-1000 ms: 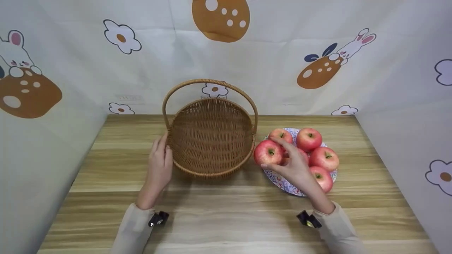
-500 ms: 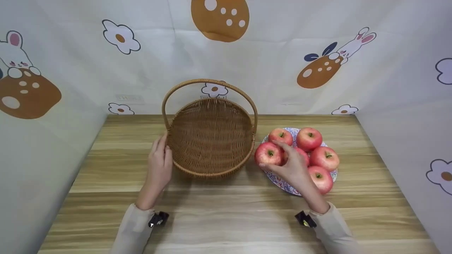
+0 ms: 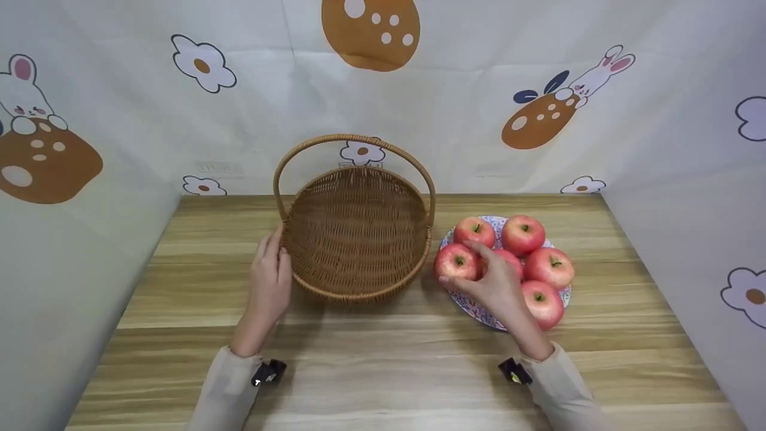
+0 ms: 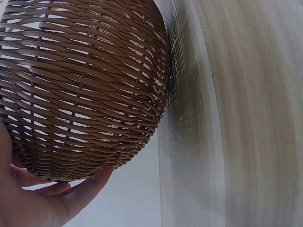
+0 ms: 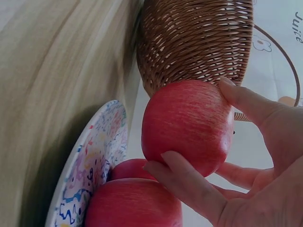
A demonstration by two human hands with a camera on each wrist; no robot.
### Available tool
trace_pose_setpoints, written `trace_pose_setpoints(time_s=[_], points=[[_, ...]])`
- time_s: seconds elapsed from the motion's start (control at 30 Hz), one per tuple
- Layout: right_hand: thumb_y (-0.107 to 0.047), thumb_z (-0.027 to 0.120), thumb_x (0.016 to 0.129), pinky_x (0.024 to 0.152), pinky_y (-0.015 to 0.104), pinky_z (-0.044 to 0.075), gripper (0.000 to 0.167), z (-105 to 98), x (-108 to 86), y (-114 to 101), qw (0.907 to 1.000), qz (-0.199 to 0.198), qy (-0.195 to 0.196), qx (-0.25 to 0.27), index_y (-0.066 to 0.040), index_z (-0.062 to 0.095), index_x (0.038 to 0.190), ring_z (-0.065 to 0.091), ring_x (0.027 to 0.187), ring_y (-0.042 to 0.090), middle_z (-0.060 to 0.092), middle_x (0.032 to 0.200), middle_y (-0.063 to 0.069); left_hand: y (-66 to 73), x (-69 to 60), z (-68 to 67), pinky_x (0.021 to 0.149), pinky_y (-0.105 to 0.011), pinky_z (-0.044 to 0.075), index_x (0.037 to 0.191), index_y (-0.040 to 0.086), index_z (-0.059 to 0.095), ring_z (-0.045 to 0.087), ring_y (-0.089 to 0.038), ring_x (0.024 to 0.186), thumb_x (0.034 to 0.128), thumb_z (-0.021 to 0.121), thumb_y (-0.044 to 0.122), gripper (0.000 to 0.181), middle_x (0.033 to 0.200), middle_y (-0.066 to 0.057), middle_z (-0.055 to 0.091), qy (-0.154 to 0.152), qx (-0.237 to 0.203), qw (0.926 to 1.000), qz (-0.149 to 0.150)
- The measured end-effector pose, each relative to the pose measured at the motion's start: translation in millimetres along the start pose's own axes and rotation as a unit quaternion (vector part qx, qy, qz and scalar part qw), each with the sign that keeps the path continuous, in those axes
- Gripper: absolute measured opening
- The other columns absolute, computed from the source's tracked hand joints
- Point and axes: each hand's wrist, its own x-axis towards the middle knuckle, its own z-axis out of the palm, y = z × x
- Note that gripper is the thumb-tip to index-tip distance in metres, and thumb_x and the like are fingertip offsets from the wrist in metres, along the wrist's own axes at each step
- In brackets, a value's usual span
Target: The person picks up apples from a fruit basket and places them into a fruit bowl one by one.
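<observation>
A wicker basket (image 3: 359, 233) with a tall arched handle stands on the table, nothing inside it. My left hand (image 3: 272, 275) holds its left side; the left wrist view shows fingers (image 4: 94, 182) against the woven wall (image 4: 85, 85). My right hand (image 3: 494, 281) grips a red apple (image 3: 458, 263) between thumb and fingers. In the right wrist view this apple (image 5: 187, 125) is raised above the patterned plate (image 5: 90, 161), beside other apples. Several more apples sit on that plate, including one (image 3: 523, 234) at the back and another (image 3: 543, 304) at the front.
The wood-grain table (image 3: 383, 371) stretches in front of the basket and plate. A pale printed cloth (image 3: 467, 102) forms walls at the back and both sides. A narrow gap separates the basket's right side from the plate.
My right hand and the gripped apple have shifted only slightly, the apple a little to the right and nearer. The left hand and basket have stayed in place.
</observation>
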Motion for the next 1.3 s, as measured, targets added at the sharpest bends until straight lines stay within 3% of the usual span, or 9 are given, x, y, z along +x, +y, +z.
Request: trace_pose_setpoints(time_s=[0.57,1.1,1.3], points=[[-0.027,0.094,0.077,0.102,0.053,0.052,0.072,8,-1.2,6,0.9992,0.018,-0.002,-0.037,0.000,0.065,0.137,0.066,0.116,0.037,0.073,0.122,0.021,0.5,-0.3,-0.6,0.116,-0.063,0.040,0.150,-0.016,0.045,0.051,-0.051,0.134,0.1031,0.042,-0.003,0.049,0.143,-0.038,0.051,-0.005,0.000,1.0000,-0.005],[-0.026,0.091,0.082,0.103,0.059,0.050,0.071,14,-3.0,6,0.9968,-0.008,0.029,-0.074,0.006,0.062,0.139,0.063,0.119,0.046,0.070,0.124,0.027,0.5,-0.1,-0.3,0.112,-0.062,0.045,0.151,-0.015,0.044,0.056,-0.049,0.127,0.1021,0.043,-0.006,0.050,0.140,-0.036,0.054,-0.002,-0.002,1.0000,0.001],[-0.026,0.088,0.085,0.098,0.061,0.051,0.066,12,-2.9,8,0.9958,-0.010,0.031,-0.085,0.007,0.063,0.137,0.065,0.113,0.048,0.071,0.118,0.027,0.5,-0.1,-0.3,0.109,-0.061,0.046,0.151,-0.016,0.045,0.057,-0.048,0.122,0.1027,0.043,-0.005,0.049,0.142,-0.037,0.053,-0.006,-0.001,1.0000,0.001]])
